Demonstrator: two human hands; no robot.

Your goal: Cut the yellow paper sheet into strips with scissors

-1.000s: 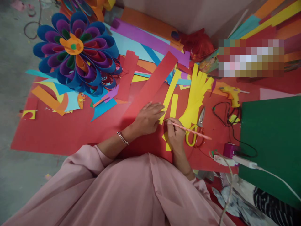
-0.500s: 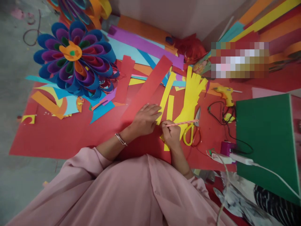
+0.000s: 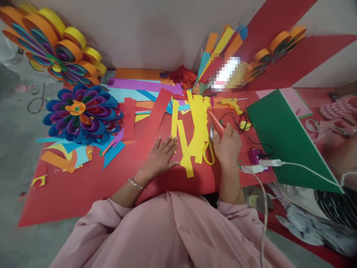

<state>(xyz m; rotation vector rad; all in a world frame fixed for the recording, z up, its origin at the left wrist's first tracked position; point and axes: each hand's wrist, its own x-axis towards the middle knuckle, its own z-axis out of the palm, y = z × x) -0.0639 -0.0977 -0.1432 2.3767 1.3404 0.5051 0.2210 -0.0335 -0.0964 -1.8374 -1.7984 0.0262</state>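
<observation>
My left hand (image 3: 158, 158) lies flat on the red tabletop, fingers spread, its fingertips at the lower end of a narrow yellow paper strip (image 3: 174, 117). Another yellow strip (image 3: 184, 143) slants just right of the thumb. At the right, my right hand (image 3: 228, 147) is open, thumb and fingers apart. A pinkish pencil (image 3: 215, 120) lies beyond its fingertips; whether they touch it I cannot tell. Yellow-handled scissors (image 3: 209, 153) rest to the left of this hand, their blades partly hidden. A fan of yellow strips (image 3: 199, 123) lies beside the scissors.
A yellow glue gun (image 3: 232, 105) with a black cord lies behind my right hand. A green board (image 3: 290, 145), a purple plug block (image 3: 256, 156) and white cables are at the right. A blue-purple paper flower (image 3: 83, 115) stands left; red strips (image 3: 158, 115) lie mid-table. Another person's arm (image 3: 344, 154) shows far right.
My right hand has moved right, away from the yellow strips, and opened from its grip on the pencil. My left hand has spread its fingers. The view has tilted up, showing more wall.
</observation>
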